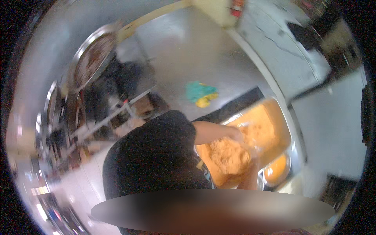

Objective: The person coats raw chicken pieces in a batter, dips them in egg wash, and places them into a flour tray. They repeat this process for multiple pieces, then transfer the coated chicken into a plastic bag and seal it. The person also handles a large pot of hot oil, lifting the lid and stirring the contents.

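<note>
A large rectangular metal pan holds an orange, powdery or crumb-like mass. On its near side rises a rough orange heap with a lumpy surface. My left hand reaches over the pan at the far edge of this heap, its fingers blurred. My right hand is at the heap's right side, blurred and partly see-through looking, perhaps in a clear glove. Whether either hand grips anything cannot be made out. Close to the pan's near right corner stands a round bowl with a yellow-orange content.
A teal and yellow cloth lies on the grey metal worktop beyond a dark strip. Leftward, a rack carries blurred items near a large round metal pan. A pale wall panel borders the right.
</note>
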### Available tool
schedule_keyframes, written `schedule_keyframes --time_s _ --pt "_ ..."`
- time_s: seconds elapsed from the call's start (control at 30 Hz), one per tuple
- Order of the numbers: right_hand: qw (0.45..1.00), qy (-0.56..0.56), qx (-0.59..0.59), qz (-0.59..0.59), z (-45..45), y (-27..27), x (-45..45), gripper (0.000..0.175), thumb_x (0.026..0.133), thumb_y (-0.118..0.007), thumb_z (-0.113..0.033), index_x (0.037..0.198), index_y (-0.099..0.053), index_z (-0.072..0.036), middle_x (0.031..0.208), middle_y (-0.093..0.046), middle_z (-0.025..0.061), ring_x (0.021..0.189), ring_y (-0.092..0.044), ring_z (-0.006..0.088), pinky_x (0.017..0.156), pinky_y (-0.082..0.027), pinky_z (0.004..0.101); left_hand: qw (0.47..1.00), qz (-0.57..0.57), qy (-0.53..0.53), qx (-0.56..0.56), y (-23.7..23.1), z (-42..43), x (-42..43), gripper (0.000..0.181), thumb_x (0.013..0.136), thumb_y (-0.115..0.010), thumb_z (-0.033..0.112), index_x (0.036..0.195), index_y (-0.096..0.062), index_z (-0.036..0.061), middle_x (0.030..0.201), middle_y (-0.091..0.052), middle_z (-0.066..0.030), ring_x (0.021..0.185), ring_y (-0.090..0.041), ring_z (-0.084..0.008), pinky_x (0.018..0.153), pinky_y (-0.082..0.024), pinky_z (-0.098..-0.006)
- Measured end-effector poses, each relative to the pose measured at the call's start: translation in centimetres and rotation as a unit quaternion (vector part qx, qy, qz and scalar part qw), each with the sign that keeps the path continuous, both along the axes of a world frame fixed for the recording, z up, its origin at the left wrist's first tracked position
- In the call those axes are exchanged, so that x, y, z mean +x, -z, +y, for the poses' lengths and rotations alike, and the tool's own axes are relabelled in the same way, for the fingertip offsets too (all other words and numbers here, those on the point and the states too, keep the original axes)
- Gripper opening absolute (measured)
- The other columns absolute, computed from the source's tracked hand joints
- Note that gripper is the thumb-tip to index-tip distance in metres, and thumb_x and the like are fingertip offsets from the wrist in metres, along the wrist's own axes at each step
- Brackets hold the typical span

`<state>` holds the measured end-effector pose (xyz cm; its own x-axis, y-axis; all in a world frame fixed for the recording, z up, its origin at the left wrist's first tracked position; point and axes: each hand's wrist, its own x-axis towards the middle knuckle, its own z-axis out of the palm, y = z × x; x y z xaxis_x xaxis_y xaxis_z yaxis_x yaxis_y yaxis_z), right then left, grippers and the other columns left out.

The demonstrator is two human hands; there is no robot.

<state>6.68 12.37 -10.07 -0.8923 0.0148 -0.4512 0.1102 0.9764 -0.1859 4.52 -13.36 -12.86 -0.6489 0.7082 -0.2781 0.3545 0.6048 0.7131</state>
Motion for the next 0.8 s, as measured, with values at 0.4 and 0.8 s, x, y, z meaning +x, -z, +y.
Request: schedule_keyframes --time_s 0.4,0.8 --pt "0.986 0.052 0.02 0.159 2.1 -10.0 -3.1 0.037 0.102 -0.06 -0.034 0.113 -0.067 0.001 0.104 -0.071 0.014 0.094 -0.07 0.0244 0.079 -0.059 0.0389 0.972 0.163 -0.129 -0.111 -20.0 1.7 1.6 0.019 0.071 -0.079 0.018 0.086 -0.078 0.0061 0.087 -0.075 -0.0168 0.08 -0.074 -0.0342 0.065 -0.061 -0.0453" --pt "0.555 0.324 -0.751 -0.151 -7.3 -24.2 10.1 0.07 0.103 -0.049 -0.063 0.143 -0.047 -0.007 0.134 -0.061 0.0202 0.12 -0.061 0.0372 0.105 -0.049 0.0518 0.87 -0.346 -0.092 0.34 -14.9 -0.2 4.5 0.047 0.106 -0.056 0.035 0.145 -0.06 0.0111 0.142 -0.062 -0.011 0.124 -0.059 -0.0247 0.108 -0.046 -0.0417"
